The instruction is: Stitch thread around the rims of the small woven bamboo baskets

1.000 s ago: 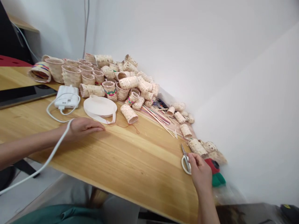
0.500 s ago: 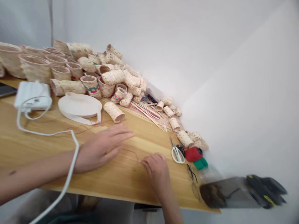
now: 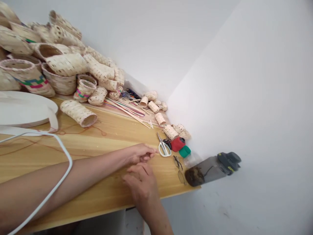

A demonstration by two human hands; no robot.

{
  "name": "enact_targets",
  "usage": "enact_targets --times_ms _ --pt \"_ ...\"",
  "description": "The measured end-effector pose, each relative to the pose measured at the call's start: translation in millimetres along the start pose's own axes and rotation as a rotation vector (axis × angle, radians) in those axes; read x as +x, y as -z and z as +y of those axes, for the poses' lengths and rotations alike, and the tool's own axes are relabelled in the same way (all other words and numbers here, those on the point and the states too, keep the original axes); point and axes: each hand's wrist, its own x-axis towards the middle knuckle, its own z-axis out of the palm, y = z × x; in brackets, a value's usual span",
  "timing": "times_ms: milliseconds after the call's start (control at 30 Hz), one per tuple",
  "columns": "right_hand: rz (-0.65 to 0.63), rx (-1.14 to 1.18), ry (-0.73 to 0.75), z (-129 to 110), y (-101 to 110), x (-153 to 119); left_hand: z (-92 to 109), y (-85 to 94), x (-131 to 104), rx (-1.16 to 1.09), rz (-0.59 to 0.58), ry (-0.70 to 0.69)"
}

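My left hand (image 3: 143,152) reaches across to the white-handled scissors (image 3: 164,149), its forefinger stretched to the edge of a handle loop and the other fingers partly curled. Whether it touches the loop is hard to tell. The scissors lie flat on the wooden table (image 3: 102,192). Just below, my right hand (image 3: 141,181) is closed, fingers bent inward; what they hold, if anything, is hidden. A thin red thread (image 3: 102,132) trails over the table near a woven bamboo tube (image 3: 78,113), with another stretch running toward my left forearm.
Woven baskets (image 3: 66,64) are heaped at the back left, beside a roll of white tape (image 3: 24,109). Thin strips (image 3: 127,109) lie behind. Red tape (image 3: 177,143), green tape (image 3: 185,151), eyeglasses (image 3: 179,169) and a bottle (image 3: 210,169) are at right. A white cable (image 3: 62,182) crosses my left arm.
My left hand has moved right, over to the scissors, and its flat fingers have partly curled. My right hand is now just below it. The view has swung to the right.
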Motion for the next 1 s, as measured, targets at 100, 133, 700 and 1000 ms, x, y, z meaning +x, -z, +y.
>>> enact_targets --times_ms 100,133,700,1000 --pt "0.015 -0.031 -0.158 28 20 -12 0 11.9 3 -0.049 0.014 0.164" --pt "0.019 -0.107 -0.3 43 26 -14 0 16.3 4 -0.065 0.037 0.192" --pt "-0.366 0.034 -0.926 105 49 -10 -11 45.2 7 0.162 0.399 0.198" --pt "0.298 1.203 -1.124 104 66 -35 -22 50.3 4 0.33 0.44 0.197"
